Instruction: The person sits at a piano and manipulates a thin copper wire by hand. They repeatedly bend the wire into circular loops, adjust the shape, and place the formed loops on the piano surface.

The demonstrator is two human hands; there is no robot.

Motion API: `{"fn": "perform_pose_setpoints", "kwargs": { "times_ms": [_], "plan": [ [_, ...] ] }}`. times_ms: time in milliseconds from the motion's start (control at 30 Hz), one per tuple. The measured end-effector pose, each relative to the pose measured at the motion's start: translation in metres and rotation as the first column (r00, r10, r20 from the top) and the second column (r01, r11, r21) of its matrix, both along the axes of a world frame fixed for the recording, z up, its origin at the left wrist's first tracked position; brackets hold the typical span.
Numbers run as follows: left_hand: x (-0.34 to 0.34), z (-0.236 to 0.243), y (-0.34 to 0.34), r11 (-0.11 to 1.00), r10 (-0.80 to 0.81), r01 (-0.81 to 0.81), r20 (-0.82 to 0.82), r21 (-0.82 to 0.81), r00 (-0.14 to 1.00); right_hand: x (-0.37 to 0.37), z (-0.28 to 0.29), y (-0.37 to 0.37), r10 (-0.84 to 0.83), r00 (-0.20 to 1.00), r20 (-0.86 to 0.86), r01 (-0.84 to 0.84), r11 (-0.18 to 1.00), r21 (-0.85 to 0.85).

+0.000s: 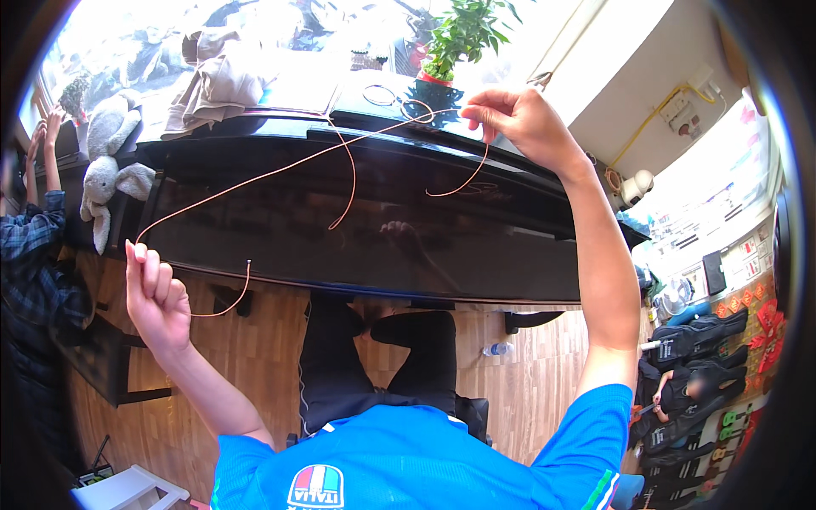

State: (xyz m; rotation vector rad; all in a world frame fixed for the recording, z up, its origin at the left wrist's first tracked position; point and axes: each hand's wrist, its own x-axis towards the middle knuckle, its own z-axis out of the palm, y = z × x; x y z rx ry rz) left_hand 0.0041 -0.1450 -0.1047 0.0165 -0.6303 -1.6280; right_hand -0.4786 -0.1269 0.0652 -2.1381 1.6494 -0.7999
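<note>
A thin copper-coloured string [272, 173] runs slantwise between my two hands, in front of a black glossy piano-like cabinet [280, 229]. My left hand [160, 297], lower on the left, pinches it between thumb and fingers; a short tail with a small pale tip curls out beside that hand. My right hand [531, 127], raised at the upper right near the cabinet's top edge, is closed on the string too. Small loops gather just left of its fingertips, and loose lengths hang down from there.
Along the top lie a grey plush rabbit [100, 174], a beige cloth [212, 81] and a potted plant [459, 42]. At the left edge is another person's plaid sleeve [34, 238]. A bottle [497, 349] lies on the wooden floor; a seated person [680, 391] is at right.
</note>
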Motion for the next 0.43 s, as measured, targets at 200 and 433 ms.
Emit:
{"fn": "perform_pose_setpoints", "kwargs": {
  "times_ms": [200,433],
  "plan": [
    [-0.005,0.003,0.009,1.000,-0.028,0.028,0.004,0.001,1.000,-0.003,0.002,0.014,-0.028,1.000,-0.010,0.028,0.999,-0.025],
    [-0.015,0.013,0.027,0.984,0.074,0.005,0.437,-0.176,0.896,-0.037,-0.012,0.069,-0.184,0.983,0.021,0.184,0.982,0.037]
  ]
}}
